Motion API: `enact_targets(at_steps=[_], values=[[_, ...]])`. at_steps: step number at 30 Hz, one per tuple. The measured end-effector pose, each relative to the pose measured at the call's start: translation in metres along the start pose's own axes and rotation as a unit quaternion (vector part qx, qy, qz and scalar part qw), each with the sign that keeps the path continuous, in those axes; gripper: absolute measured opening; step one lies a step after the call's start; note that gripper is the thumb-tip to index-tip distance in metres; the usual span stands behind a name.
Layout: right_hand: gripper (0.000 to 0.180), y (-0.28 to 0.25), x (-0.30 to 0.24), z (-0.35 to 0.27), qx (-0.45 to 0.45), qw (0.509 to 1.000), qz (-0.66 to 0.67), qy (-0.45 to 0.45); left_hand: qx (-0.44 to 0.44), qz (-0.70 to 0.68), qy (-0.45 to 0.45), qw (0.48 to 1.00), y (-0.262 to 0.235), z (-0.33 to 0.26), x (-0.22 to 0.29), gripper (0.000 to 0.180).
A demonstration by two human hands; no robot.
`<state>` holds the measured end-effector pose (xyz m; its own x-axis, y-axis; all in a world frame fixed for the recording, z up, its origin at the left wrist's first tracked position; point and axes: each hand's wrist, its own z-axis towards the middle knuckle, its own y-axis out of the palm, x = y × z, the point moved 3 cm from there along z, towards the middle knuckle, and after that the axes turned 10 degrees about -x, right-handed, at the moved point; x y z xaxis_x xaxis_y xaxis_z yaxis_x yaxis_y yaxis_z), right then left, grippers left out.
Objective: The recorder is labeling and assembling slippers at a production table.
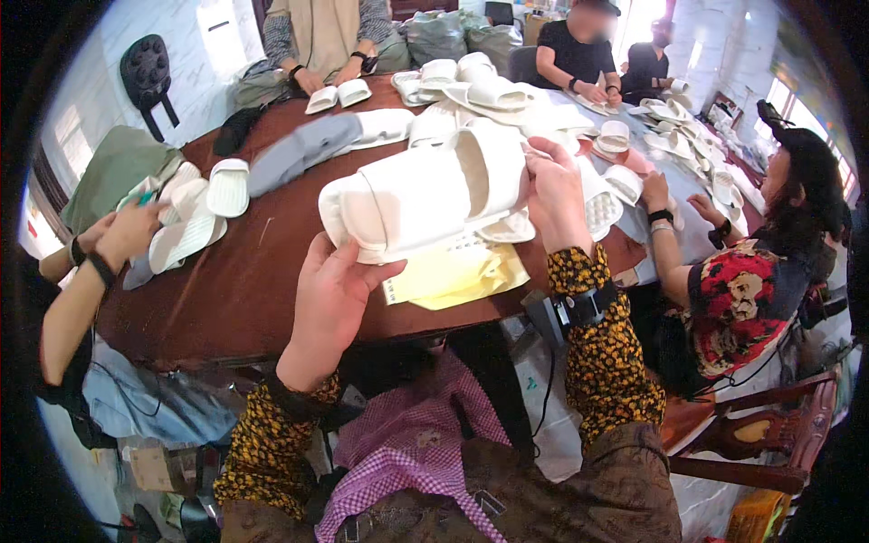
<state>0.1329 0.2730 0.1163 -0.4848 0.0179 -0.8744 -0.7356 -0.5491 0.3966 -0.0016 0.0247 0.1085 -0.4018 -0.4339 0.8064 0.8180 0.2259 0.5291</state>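
Note:
A white slide slipper (416, 195) is held up above the table's front part, its heel toward the left and its wide strap toward the right. My left hand (335, 294) grips the heel end from below, with the thumb along its lower edge. At the strap end, my right hand (557, 185) pinches the slipper; part of its grip is hidden. Below the slipper lies a yellow sheet (457, 274) on the table, beside more white slippers (507, 228) partly covered by the one I hold.
White slippers (489, 90) are heaped across the brown table (226, 299). A grey cloth or sleeve (303, 154) lies at the left. Co-workers' hands (136, 235) handle slippers on the left, and another person (733, 290) sits close on the right near a wooden chair (751, 434).

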Motion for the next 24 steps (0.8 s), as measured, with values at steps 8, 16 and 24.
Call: enact_targets(at_steps=[8,16,24], values=[[0.031,-0.038,0.012,0.013,0.051,0.996,-0.026,-0.068,-0.112,0.021,-0.051,0.992,-0.028,0.065,-0.019,0.037],[0.026,-0.018,0.014,-0.005,0.043,0.999,0.004,-0.001,-0.124,0.063,-0.105,0.985,-0.027,0.096,-0.015,0.041],[0.027,-0.017,-0.001,-0.016,0.085,0.995,-0.011,-0.047,-0.124,0.054,-0.113,0.984,-0.023,0.107,-0.021,0.043]])
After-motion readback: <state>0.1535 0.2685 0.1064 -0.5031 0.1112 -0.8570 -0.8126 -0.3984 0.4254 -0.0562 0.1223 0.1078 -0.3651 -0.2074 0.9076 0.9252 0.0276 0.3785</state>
